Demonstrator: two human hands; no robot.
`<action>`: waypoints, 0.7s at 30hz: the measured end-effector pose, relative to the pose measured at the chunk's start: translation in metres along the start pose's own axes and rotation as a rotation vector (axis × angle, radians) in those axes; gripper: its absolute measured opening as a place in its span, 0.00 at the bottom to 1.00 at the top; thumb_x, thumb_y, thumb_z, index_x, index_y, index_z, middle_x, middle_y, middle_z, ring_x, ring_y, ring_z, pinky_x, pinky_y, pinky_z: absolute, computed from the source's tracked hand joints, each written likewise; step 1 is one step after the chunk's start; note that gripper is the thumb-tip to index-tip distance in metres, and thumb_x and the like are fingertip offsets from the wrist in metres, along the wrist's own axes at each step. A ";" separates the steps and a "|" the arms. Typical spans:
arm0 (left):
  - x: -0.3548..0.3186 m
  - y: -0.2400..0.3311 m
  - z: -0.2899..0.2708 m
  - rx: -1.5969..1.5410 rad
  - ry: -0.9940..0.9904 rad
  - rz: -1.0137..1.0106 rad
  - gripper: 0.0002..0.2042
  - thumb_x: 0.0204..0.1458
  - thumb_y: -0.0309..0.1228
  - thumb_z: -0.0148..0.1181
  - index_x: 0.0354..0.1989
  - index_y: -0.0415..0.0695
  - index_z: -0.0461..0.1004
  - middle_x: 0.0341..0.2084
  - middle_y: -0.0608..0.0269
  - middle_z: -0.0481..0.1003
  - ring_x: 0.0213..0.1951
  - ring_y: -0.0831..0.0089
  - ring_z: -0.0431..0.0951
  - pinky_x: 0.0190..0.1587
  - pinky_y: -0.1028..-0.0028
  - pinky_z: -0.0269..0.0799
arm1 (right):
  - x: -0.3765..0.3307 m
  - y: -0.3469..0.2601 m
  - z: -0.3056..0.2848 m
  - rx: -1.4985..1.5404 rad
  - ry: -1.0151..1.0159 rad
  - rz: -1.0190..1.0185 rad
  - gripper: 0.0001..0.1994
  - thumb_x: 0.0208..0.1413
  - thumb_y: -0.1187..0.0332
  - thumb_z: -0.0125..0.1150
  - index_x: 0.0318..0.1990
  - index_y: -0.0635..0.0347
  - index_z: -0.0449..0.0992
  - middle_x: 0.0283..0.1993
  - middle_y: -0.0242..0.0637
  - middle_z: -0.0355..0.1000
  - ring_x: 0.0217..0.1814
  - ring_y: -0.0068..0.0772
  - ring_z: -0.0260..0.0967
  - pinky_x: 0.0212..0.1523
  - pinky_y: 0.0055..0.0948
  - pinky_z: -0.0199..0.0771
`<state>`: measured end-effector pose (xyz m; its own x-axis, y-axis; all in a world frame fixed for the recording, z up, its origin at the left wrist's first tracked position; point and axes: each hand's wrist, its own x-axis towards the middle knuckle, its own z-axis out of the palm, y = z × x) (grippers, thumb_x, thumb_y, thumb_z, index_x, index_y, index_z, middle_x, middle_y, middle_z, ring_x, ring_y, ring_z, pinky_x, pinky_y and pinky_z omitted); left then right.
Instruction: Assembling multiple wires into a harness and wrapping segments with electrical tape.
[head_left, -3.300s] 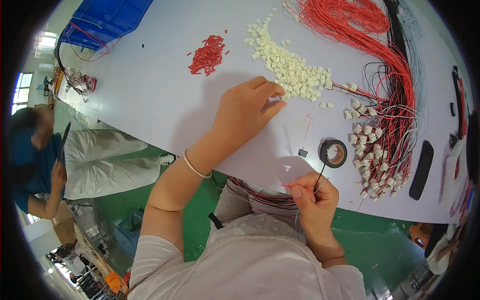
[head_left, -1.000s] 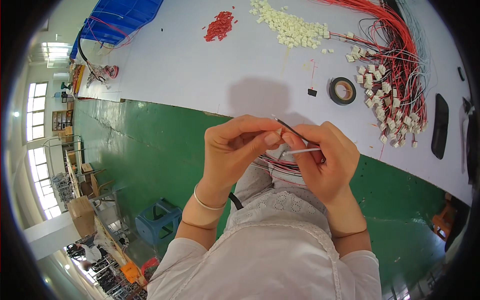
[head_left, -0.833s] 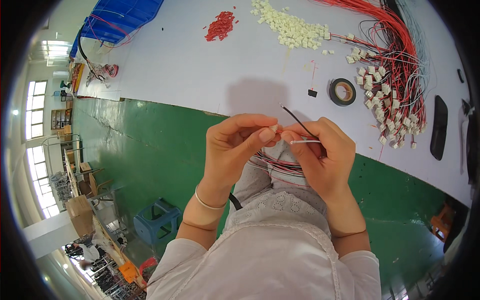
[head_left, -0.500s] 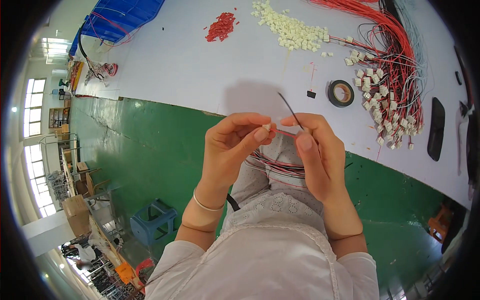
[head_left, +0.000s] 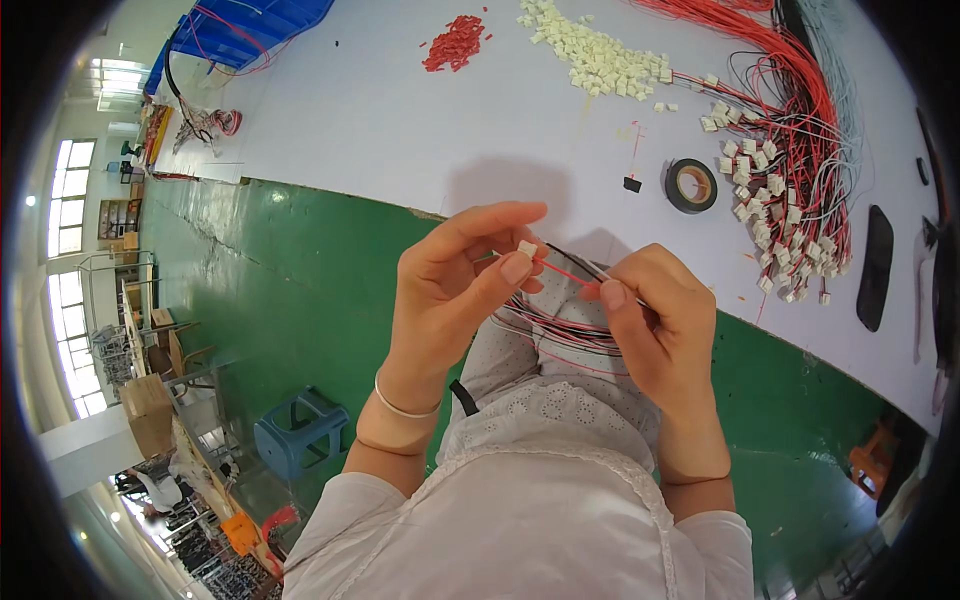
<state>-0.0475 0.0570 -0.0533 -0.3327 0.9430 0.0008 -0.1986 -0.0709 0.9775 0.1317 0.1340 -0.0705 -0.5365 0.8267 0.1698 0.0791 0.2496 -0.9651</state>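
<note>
Between the thumb and fingers of my left hand (head_left: 455, 265) is a small white connector housing (head_left: 527, 249). A red wire (head_left: 565, 272) runs from the housing across to my right hand (head_left: 660, 315). My right thumb and forefinger pinch that red wire together with a black wire (head_left: 572, 256), whose free end points at the housing. Whether the black tip touches the housing cannot be made out. Below my hands, a bundle of red and black wires (head_left: 560, 328) lies across my lap.
On the white table (head_left: 370, 130) are a pile of red pieces (head_left: 455, 44), a heap of white housings (head_left: 610, 68), a black tape roll (head_left: 691, 186) and wired connectors (head_left: 775, 215) at right. A blue bin (head_left: 245, 30) is far left; a blue stool (head_left: 300, 432) stands on the floor.
The black wire has swung down from pointing up and away to lying beside the red wire, its end near the housing. My right hand has moved slightly right and its forefinger has curled in.
</note>
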 end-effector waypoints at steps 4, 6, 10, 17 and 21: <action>-0.001 -0.001 -0.003 0.078 -0.054 0.039 0.10 0.57 0.17 0.58 0.46 0.32 0.76 0.40 0.59 0.75 0.40 0.76 0.76 0.42 0.75 0.77 | -0.001 0.004 -0.001 -0.033 -0.008 -0.041 0.02 0.55 0.76 0.60 0.33 0.62 0.79 0.25 0.33 0.69 0.22 0.23 0.64 0.21 0.24 0.61; -0.002 -0.003 0.002 0.096 -0.026 0.042 0.08 0.56 0.20 0.59 0.44 0.32 0.77 0.38 0.59 0.75 0.38 0.75 0.77 0.40 0.75 0.77 | 0.000 0.003 0.000 -0.024 0.006 -0.006 0.02 0.55 0.77 0.60 0.34 0.62 0.79 0.26 0.33 0.70 0.23 0.24 0.65 0.22 0.24 0.62; -0.003 -0.005 0.002 0.101 -0.077 0.055 0.09 0.56 0.16 0.57 0.45 0.32 0.77 0.40 0.58 0.75 0.41 0.75 0.77 0.43 0.77 0.76 | 0.009 0.001 0.006 -0.117 0.077 -0.187 0.04 0.55 0.77 0.62 0.38 0.64 0.80 0.31 0.36 0.73 0.31 0.27 0.70 0.30 0.24 0.68; -0.004 -0.006 0.001 0.051 -0.057 -0.047 0.10 0.56 0.17 0.58 0.46 0.33 0.76 0.40 0.58 0.77 0.42 0.75 0.78 0.45 0.76 0.77 | 0.009 0.002 0.012 -0.024 0.085 -0.108 0.07 0.51 0.79 0.67 0.38 0.66 0.81 0.32 0.35 0.73 0.31 0.24 0.69 0.33 0.21 0.68; -0.003 -0.006 0.000 -0.080 0.023 -0.127 0.10 0.56 0.19 0.60 0.47 0.33 0.74 0.39 0.57 0.79 0.42 0.74 0.79 0.46 0.74 0.78 | 0.008 0.000 0.010 -0.039 0.078 -0.107 0.05 0.52 0.78 0.67 0.36 0.65 0.81 0.30 0.32 0.70 0.28 0.20 0.65 0.28 0.19 0.64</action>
<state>-0.0453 0.0546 -0.0588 -0.3210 0.9385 -0.1270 -0.3128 0.0216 0.9496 0.1193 0.1353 -0.0715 -0.4764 0.8307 0.2880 0.0585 0.3568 -0.9323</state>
